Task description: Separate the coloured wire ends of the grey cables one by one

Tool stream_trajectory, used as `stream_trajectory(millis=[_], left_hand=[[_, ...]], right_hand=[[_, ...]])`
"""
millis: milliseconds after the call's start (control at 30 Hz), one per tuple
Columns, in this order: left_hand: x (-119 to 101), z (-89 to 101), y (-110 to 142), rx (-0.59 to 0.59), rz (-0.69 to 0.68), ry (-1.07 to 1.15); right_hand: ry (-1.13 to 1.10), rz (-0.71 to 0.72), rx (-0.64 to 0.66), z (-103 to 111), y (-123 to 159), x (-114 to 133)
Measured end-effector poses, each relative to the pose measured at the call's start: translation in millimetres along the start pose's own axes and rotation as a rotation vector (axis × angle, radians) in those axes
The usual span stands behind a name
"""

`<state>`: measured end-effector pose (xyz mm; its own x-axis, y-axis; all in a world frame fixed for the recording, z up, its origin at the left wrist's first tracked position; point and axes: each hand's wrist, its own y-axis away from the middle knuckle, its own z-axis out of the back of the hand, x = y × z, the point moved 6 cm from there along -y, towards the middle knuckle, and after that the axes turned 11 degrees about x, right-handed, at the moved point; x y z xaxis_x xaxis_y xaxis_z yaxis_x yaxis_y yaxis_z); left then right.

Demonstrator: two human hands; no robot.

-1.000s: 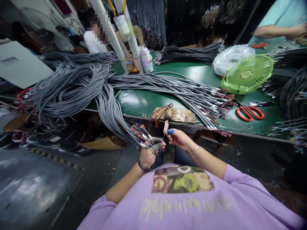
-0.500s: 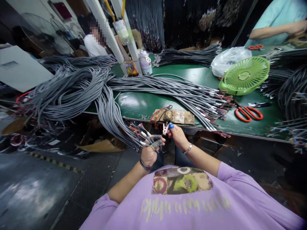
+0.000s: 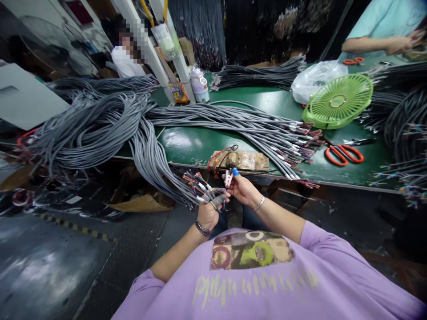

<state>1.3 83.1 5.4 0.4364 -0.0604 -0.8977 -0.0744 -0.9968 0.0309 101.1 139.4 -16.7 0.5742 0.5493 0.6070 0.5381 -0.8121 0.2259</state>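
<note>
My left hand [image 3: 208, 214] is closed around the stripped ends of several grey cables [image 3: 202, 189], which show coloured inner wires and white sleeves. Grey wrapping covers its thumb. My right hand [image 3: 246, 190] has its fingers pinched close to the left fingertips, and blue wrapping covers its thumb tip. Whatever lies in that pinch is too small to make out. Beside the right fingers is a small pale pink clip [image 3: 228, 178], apparently touched by them. Behind it a wooden block [image 3: 255, 161] with red and black leads lies at the table edge.
Grey cables [image 3: 213, 116] stretch across the green table [image 3: 182, 149]. To the right are orange-handled scissors [image 3: 344, 154], a green fan [image 3: 338, 101] and a plastic bag [image 3: 316, 80]. A bottle [image 3: 199, 84] stands at a post. One co-worker [image 3: 376, 31] sits far right; another person is far left.
My right hand has shifted slightly left, bringing its fingers closer to the left fingertips and the pink clip. The left hand keeps its grip on the cables. The camera view has moved slightly.
</note>
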Motion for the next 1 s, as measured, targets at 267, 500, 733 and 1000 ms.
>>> stream_trajectory(millis=[267,500,733,1000], left_hand=[[6.9,7.8,11.0,-0.014,0.049,0.004],[17.5,19.8,25.4,0.002,0.078,-0.049],[29.1,15.0,43.2,0.086,0.089,-0.078],[29.5,3.4,53.4,0.231,0.011,-0.255]], right_hand=[[-0.033,-0.072,-0.117,28.1,25.1,-5.3],[0.212,0.009,-0.1,36.9,47.8,-5.4],[0.719,0.113,0.185,-14.1,75.1,-6.9],[1.02,0.264,0.355,-37.3,92.2,-14.2]])
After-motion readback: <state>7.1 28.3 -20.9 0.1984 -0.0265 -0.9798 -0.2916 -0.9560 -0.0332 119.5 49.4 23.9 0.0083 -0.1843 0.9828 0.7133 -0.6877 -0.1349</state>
